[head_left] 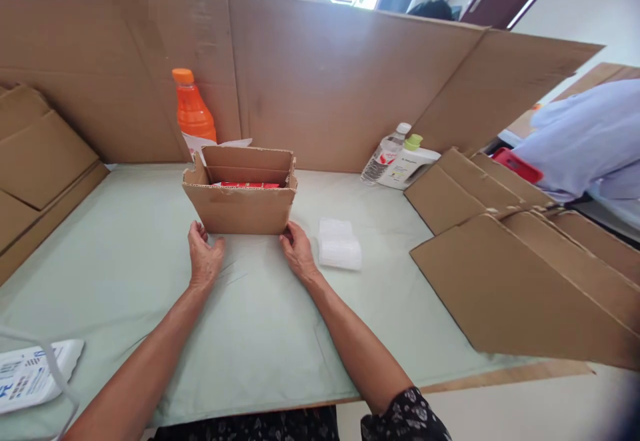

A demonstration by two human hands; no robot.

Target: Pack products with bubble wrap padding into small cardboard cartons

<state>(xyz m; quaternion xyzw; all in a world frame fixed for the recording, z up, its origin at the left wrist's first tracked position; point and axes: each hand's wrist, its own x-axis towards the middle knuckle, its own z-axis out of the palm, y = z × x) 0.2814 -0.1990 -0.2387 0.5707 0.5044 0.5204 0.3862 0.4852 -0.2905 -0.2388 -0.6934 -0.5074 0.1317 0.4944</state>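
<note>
A small open cardboard box [241,209] stands in the middle of the pale green table cover [260,334]. Something red shows inside it. My left hand [203,255] rests on the cover at the box's lower left corner, fingers loosely curled and touching the box's base. At the lower right corner lies my right hand [298,251], fingertips against the box. Neither hand grips anything. A folded piece of clear bubble wrap [339,244] lies just right of my right hand.
An orange bottle [193,110] stands behind the box. A clear water bottle [385,153] and a white bottle with a green cap [409,161] lie at back right. Flattened cardboard [520,274] is stacked right and left. A cardboard wall [330,74] runs behind. A printed white packet [30,375] lies front left.
</note>
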